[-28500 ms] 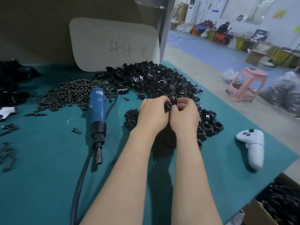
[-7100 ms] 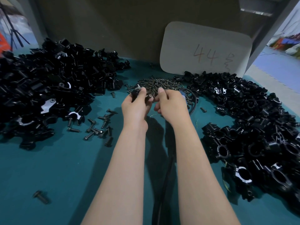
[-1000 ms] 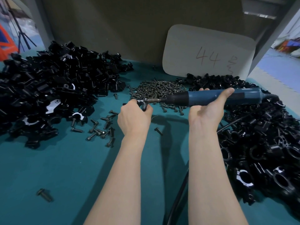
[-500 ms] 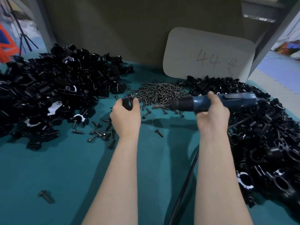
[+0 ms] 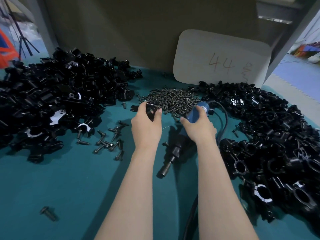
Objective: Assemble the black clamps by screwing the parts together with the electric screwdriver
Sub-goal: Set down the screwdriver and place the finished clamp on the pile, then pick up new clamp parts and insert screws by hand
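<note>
Head view: L hand (image 5: 146, 126) at table centre, fingers and thumb curled round a black clamp (image 5: 151, 109), held up just short of the screw heap (image 5: 173, 99) at 12 o'clock. R hand (image 5: 199, 126) just beside it, toward 3, wrapped round the blue body of the electric screwdriver (image 5: 178, 146). The tool's black nose points to 6 o'clock and hangs low over the green mat (image 5: 69, 187); can't tell if it touches. Its cord (image 5: 223, 116) loops off toward 2. Big heap of black clamp parts (image 5: 60, 101) at 9–10 o'clock, a second heap (image 5: 270, 135) from 1 round to 4. Loose bolts (image 5: 107, 141) lie btwn the L hand and the 9 o'clock heap; one bolt (image 5: 47, 213) sits alone at 7. Card marked "44" (image 5: 221, 58) leans at 1 o'clock.
</note>
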`<action>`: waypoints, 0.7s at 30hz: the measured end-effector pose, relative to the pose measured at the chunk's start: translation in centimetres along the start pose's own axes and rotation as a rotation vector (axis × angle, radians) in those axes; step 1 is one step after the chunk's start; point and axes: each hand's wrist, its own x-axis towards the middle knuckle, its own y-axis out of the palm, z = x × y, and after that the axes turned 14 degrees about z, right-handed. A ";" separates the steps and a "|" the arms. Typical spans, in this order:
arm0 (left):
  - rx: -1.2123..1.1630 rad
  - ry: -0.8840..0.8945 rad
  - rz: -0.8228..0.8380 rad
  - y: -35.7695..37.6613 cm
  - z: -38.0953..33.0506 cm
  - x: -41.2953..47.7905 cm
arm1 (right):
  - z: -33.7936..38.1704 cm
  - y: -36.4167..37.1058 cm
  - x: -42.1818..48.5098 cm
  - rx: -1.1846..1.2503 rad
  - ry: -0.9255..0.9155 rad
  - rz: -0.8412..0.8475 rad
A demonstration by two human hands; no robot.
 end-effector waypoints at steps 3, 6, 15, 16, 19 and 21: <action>0.071 -0.009 0.005 0.2 -0.1 0.0 | 1.5 0.4 -1.0 -0.107 -0.019 -0.088; 0.108 -0.010 0.008 0.5 -0.3 -0.1 | 3.1 0.4 -1.6 0.045 -0.311 -0.140; 0.224 -0.033 0.041 0.9 -0.8 -0.4 | 3.9 0.5 -1.7 0.069 -0.478 0.019; 0.222 -0.041 0.042 0.9 -0.8 -0.4 | 4.0 0.6 -1.8 0.057 -0.482 0.029; 0.224 -0.044 0.049 0.8 -0.9 -0.4 | 4.1 0.8 -1.9 0.056 -0.505 0.022; 0.216 -0.050 0.058 0.7 -1.0 -0.4 | 4.2 0.9 -2.0 0.082 -0.524 0.005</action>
